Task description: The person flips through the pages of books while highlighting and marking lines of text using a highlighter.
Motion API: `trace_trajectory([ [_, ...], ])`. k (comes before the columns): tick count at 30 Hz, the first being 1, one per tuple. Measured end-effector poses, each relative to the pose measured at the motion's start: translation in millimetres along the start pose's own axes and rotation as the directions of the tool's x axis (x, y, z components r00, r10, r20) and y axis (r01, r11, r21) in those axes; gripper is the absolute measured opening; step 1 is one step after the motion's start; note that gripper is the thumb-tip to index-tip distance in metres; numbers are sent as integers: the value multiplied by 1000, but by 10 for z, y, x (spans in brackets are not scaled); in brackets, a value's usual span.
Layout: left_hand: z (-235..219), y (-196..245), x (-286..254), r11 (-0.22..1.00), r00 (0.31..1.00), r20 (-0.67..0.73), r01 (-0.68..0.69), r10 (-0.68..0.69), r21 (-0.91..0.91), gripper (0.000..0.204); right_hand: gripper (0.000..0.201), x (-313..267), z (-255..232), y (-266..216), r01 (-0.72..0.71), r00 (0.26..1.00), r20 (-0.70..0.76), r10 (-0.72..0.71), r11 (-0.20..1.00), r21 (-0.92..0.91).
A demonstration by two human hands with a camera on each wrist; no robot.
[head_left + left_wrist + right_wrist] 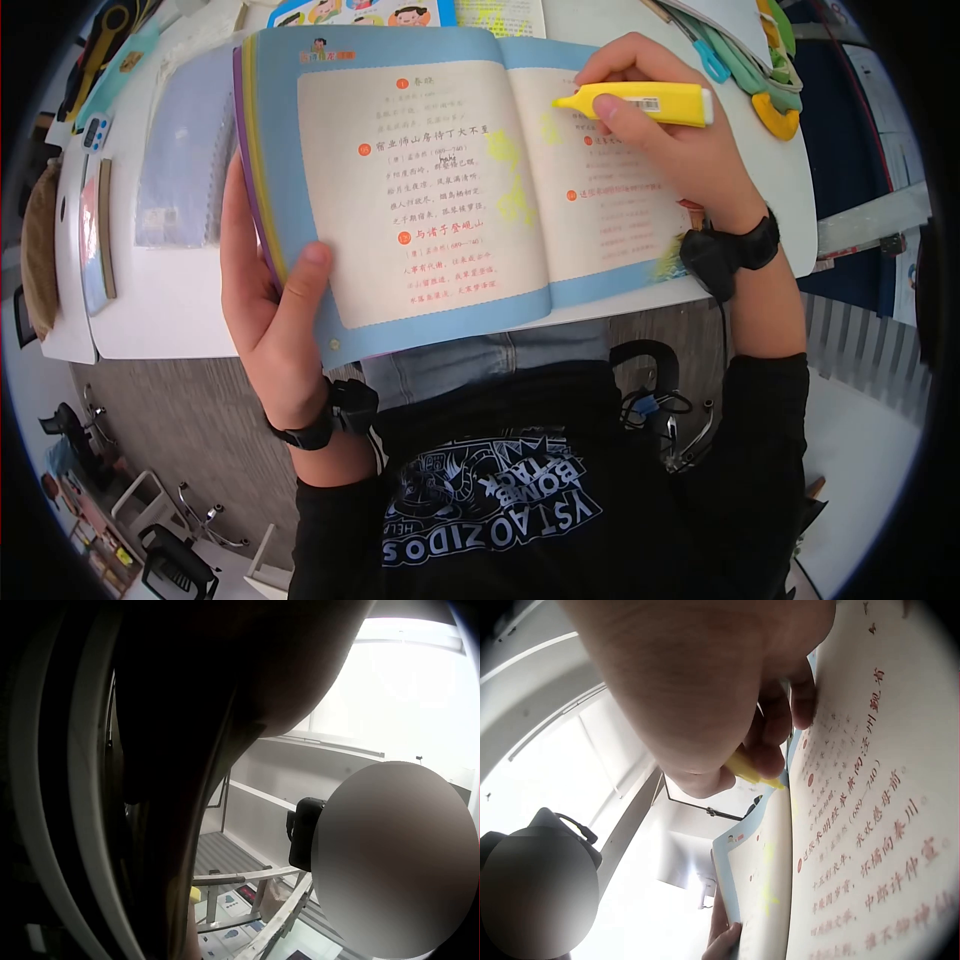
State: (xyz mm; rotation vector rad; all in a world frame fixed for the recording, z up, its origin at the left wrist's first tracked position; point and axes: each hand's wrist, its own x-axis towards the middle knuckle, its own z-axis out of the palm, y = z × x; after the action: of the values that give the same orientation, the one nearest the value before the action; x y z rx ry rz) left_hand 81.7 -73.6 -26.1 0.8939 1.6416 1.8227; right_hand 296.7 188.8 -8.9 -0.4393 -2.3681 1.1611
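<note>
Blue-bordered, cream-paged and scribbled with yellow, an open book (520, 275) is gripped by the left hand (265, 325) over the desk (160, 335); the right hand (685, 150) pinches a white-ended yellow highlighter (675, 102), tip near the right page

L hand (289, 671) looms dark up top, w/ blurred oval (395, 862) lower R.

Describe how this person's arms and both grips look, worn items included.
The bare left grip and bare right grip wear no gloves. The black fabric left sleeve and black fabric right sleeve end on the forearms. A boxy black left wrist device and boxy black right wrist device sit on black straps.
</note>
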Motion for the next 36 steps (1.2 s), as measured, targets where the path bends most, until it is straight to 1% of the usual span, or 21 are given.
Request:
trace_trajectory([
  [1,3,2,3,1000,1000,1,13,-13,-14,77,21,-1,-8,4,5,1000,-4,-5,1000,-4],
  [4,37,-2,6,1000,999,-29,-23,23,-3,77,22,17,-23,7,-20,1000,10,20,1000,-2],
  [6,53,-11,11,999,998,-43,-41,41,-4,77,23,7,-25,14,-43,999,2,43,997,-63],
  [8,40,-21,-7,999,997,-57,-43,43,1,77,23,16,-9,-6,-39,999,10,40,999,-31],
  [10,14,6,-3,999,999,-6,-34,34,30,77,23,3,16,-3,-35,999,12,35,999,2],
  [13,16,13,-5,1000,1000,-18,-18,19,24,77,24,5,-14,-1,2,1000,-8,-2,1000,-6],
  [16,41,-5,7,999,998,-40,-52,53,16,77,24,17,-51,-4,-8,999,31,9,998,-55],
  [19,31,-24,-4,999,998,-41,-52,53,12,77,24,6,-22,-9,-49,998,32,50,998,-36],
  [20,26,-20,-11,999,998,-43,-44,44,14,77,23,4,-25,-14,-49,998,38,49,999,-21],
  [22,20,7,3,999,999,6,-38,38,9,77,23,-12,-12,-7,-50,998,41,50,999,-5],
  [24,4,-1,3,999,999,4,-33,33,11,77,23,-3,-15,-17,-31,999,41,30,999,23],
  [26,19,-7,8,999,999,-1,-34,34,10,77,23,-4,-14,-47,-24,999,39,25,1000,-17],
  [28,52,-16,11,999,997,-58,-53,54,9,77,22,17,-28,-58,-18,999,42,20,998,-54],
  [30,43,-14,16,999,997,-50,-51,52,10,77,22,16,-26,-40,-11,998,66,18,993,-118],
  [31,35,-16,5,999,998,-40,-44,45,13,77,22,9,-23,-23,-16,997,70,24,993,-113],
  [33,17,-7,-1,999,999,-24,-31,31,16,78,21,2,-27,-3,-31,998,54,31,1000,-8],
  [36,17,11,-5,1000,1000,-11,-21,22,17,78,19,13,-1,-27,-30,999,24,30,999,-24],
])
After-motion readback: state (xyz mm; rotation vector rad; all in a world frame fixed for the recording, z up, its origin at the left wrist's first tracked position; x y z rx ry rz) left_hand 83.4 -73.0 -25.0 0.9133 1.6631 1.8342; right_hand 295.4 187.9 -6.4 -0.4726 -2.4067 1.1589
